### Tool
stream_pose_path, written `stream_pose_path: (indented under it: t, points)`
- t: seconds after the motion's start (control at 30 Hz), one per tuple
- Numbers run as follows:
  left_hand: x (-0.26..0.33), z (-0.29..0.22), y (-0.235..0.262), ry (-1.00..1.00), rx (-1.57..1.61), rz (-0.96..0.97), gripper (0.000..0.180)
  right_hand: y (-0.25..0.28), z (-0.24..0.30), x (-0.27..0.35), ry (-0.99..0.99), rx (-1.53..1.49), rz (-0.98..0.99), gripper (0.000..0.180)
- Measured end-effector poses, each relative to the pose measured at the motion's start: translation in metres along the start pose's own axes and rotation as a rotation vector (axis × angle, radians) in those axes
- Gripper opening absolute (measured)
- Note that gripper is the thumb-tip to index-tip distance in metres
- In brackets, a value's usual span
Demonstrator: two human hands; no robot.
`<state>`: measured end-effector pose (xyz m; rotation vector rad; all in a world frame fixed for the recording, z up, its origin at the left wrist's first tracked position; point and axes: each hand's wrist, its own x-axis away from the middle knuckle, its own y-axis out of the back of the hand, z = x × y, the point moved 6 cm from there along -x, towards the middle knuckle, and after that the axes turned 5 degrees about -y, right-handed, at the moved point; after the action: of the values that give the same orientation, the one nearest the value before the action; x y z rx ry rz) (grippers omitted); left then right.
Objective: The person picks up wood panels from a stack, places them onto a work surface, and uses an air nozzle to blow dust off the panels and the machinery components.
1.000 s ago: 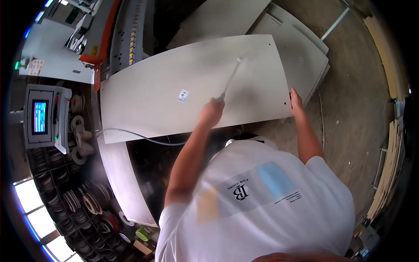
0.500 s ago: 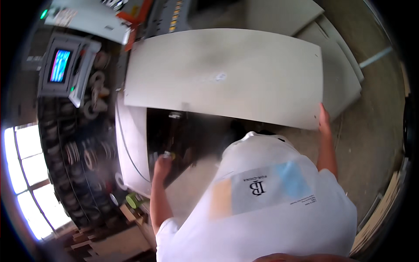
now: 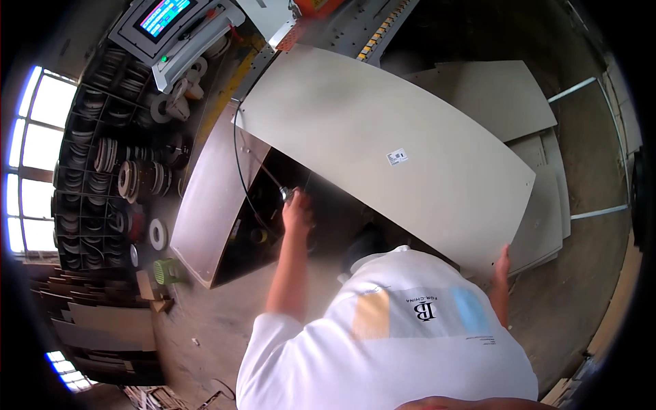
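Observation:
A large cream-white panel (image 3: 383, 147) with a small printed label (image 3: 397, 157) lies slantwise before me. My right hand (image 3: 502, 265) is at its near right corner, fingers together against the edge; part of the hand is hidden. My left hand (image 3: 298, 212) is closed around the silver end of a long thin metal-rod tool (image 3: 270, 176), whose rod points far left over a dark opening. A thin dark hose (image 3: 237, 147) curves beside it. To the left of the opening lies a pale, smooth board (image 3: 215, 195).
A control unit with a lit screen (image 3: 162, 17) stands far left, near grey-orange machinery (image 3: 318, 8). Racks of edging rolls (image 3: 96, 157) line the left. More panels (image 3: 502, 96) lie at the far right, beside a metal frame (image 3: 598, 213). A green motor-like object (image 3: 166, 271) sits on the floor.
My view has turned, so the panel now appears slanted, with its right end nearer. My left hand with the rod tool shows further right and higher. My right hand remains at the panel's corner.

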<state>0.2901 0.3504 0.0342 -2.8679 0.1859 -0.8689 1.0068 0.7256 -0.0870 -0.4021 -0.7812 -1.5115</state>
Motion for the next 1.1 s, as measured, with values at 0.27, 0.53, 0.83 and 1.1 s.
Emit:
stream_pose_path:
  t: [0.27, 0.53, 0.83, 1.1]
  points:
    - [-0.008, 0.002, -0.085, -0.059, 0.073, 0.205, 0.025, -0.057, 0.066, 0.042, 0.048, -0.127, 0.045, 0.071]
    - [-0.027, -0.005, -0.111, 0.018, 0.054, 0.260, 0.025, -0.072, 0.102, 0.020, -0.069, -0.040, -0.093, 0.071]
    - [-0.079, -0.013, -0.214, 0.071, 0.142, 0.487, 0.017, -0.066, 0.164, -0.111, 0.047, -0.027, -0.049, 0.079]
    - [-0.058, -0.081, -0.273, 0.043, -0.211, 0.720, 0.029, -0.068, 0.217, -0.168, 0.058, 0.107, -0.152, 0.083]
